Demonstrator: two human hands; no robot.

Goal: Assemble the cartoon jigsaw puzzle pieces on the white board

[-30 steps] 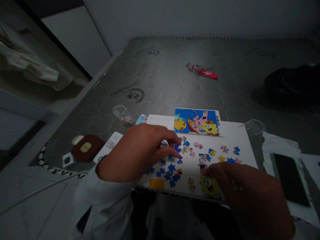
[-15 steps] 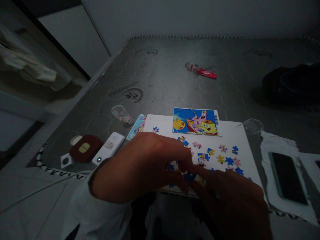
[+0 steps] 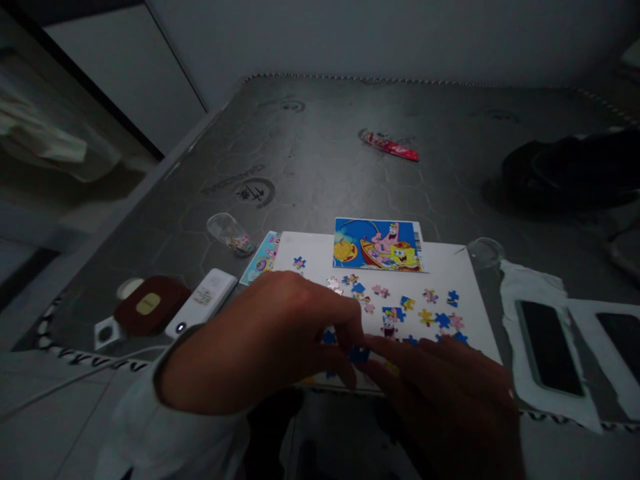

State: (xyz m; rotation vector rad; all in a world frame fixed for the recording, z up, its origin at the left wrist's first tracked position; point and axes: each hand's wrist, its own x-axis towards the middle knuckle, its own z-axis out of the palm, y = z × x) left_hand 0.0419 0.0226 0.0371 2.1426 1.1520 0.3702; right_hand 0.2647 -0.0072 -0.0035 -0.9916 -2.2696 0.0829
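My left hand [image 3: 270,340] and my right hand [image 3: 450,400] meet over the near edge of a white board [image 3: 320,250]. Their fingertips pinch together on a small blue puzzle piece [image 3: 358,353]. Several loose puzzle pieces [image 3: 425,313], blue, pink and yellow, lie scattered on the board. A cartoon reference picture [image 3: 377,244] lies at the board's far edge. The near part of the board is hidden under my hands.
A grey patterned table [image 3: 325,160] holds a clear plastic tube [image 3: 229,233], a white power bank [image 3: 203,303], a brown round case [image 3: 147,305], a red wrapper [image 3: 389,145], a clear lid [image 3: 484,252], a dark phone [image 3: 547,347] on white paper, and a black bag [image 3: 570,173].
My left hand left the scattered pieces and came to the near edge; my right hand rose from the assembled part to meet it. Both now pinch a blue piece. The view shifted slightly.
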